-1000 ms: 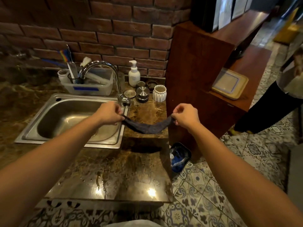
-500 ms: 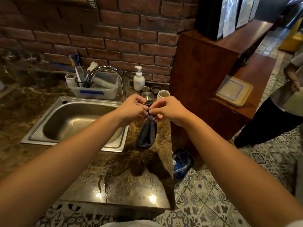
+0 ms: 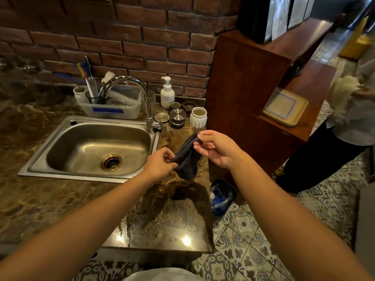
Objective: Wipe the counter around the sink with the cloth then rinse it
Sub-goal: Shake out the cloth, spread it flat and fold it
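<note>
From the head camera, the dark cloth (image 3: 187, 157) hangs bunched in the air between both hands, above the strip of brown marble counter (image 3: 50, 203) just right of the steel sink (image 3: 97, 120). The left hand (image 3: 160, 164) pinches the cloth's lower left edge between thumb and fingertips. The right hand (image 3: 220, 150), palm turned up, pinches the cloth's upper end with thumb and forefinger, and its other fingers curl loosely beneath. The cloth casts a shadow on the counter below it and does not touch the stone. Water gleams on the counter near the front edge. Behind the sink stand a curved chrome faucet (image 3: 149, 114), a clear plastic tub (image 3: 113, 111) holding brushes, a white pump bottle (image 3: 167, 95), stacked metal lids (image 3: 177, 116) and a white ribbed cup (image 3: 198, 117). To the right, another person (image 3: 334, 155) stands on the patterned tiled floor (image 3: 253, 230) beside a wooden cabinet (image 3: 243, 88).
</note>
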Tool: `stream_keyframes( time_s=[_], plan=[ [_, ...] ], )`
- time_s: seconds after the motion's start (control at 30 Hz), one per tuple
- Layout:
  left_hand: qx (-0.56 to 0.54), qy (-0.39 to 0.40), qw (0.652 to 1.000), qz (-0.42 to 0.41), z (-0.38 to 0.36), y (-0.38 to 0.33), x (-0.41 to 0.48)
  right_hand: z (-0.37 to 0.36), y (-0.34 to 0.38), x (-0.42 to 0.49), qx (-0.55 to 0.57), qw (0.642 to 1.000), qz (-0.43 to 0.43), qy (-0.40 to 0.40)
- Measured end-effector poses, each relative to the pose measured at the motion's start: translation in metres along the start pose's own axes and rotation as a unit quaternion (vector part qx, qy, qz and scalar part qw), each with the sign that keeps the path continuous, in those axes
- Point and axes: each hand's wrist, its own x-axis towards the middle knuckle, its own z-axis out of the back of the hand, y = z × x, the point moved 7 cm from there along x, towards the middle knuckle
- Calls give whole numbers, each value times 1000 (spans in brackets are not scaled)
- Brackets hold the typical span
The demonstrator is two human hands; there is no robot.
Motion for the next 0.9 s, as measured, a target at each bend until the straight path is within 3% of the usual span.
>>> stream_keyframes(
  time_s=[0.13, 0.23, 0.33, 0.47, 0.6, 0.7, 0.9],
  plan=[
    [73, 21, 997, -29, 3, -10, -7, 22, -9, 2, 25, 997, -19, -65],
    [111, -21, 992, -57, 24, -28, -2, 53, -14, 1, -155, 975, -42, -152],
    [212, 45, 971, -102, 22, -56, -9, 60, -21, -8, -301, 941, -31, -152],
    [181, -50, 975, -116, 51, -87, -6, 50, -2, -11, -323, 929, 69, -169],
    [301, 74, 946, -92, 37, -79, 1, 53, -14, -14, -342, 929, -11, -143],
    [288, 43, 950, -112, 34, -78, 5, 55, -16, -13, -315, 938, -21, -143],
    [313, -24, 937, -155, 32, -77, 1, 66, -16, -4, -238, 958, 73, -144]
  ],
)
